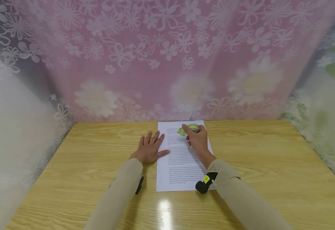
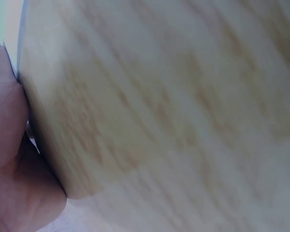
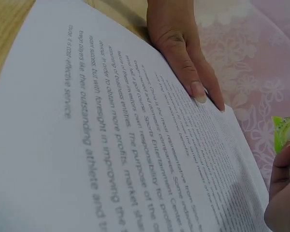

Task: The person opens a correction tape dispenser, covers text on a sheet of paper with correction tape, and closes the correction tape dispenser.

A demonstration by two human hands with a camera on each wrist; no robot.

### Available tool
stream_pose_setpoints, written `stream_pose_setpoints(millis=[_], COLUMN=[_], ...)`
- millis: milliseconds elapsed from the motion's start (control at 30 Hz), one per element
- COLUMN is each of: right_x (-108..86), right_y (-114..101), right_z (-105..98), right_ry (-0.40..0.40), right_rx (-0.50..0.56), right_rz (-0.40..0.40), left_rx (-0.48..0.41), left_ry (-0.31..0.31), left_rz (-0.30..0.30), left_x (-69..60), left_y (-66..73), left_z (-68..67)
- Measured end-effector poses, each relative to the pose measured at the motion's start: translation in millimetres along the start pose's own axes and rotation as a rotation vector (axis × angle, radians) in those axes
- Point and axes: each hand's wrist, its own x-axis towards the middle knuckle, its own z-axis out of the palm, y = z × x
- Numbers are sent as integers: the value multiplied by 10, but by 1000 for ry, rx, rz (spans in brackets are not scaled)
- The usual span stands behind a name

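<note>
A printed sheet of paper [image 1: 162,172] lies on the wooden table, covered with lines of text. My left hand [image 1: 149,150] rests flat at its left edge, fingers spread, with the thumb reaching onto the page. In the right wrist view the same left hand [image 3: 176,48] presses on the paper's margin. Above the upper part of the sheet, my right hand [image 1: 197,139] holds a green, see-through correction tape dispenser [image 1: 194,128] between thumb and fingers. Part of that dispenser [image 3: 287,130] shows at the right of the right wrist view, by the right thumb [image 3: 282,164].
The wooden table [image 1: 98,179] spreads out on both sides of the sheet. A pink floral curtain [image 1: 144,70] hangs along its back edge, with pale fabric at either side. A black wrist camera [image 1: 203,186] sits over the paper's lower right corner.
</note>
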Motion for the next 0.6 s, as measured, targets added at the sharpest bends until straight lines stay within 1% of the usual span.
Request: stream_pose_setpoints(millis=[100,233,333,433,600], right_x=[61,129,166,185,182], right_y=[47,94,121,163,240], right_z=[87,185,262,329,385], right_ry=[-14,-11,-15,-22,-12], right_rx=[-81,-246,-338,-385,-426], right_rz=[-27,-49,-87,-122,-145], left_rx=[16,24,28,28,27], left_ry=[-3,-5,-12,-17,-19], left_rz=[-2,-2,-10,-15,-15], left_x=[-2,-9,-19,-22,-27], left_y=[10,18,18,12,-3], left_z=[-5,-10,-14,-16,-2])
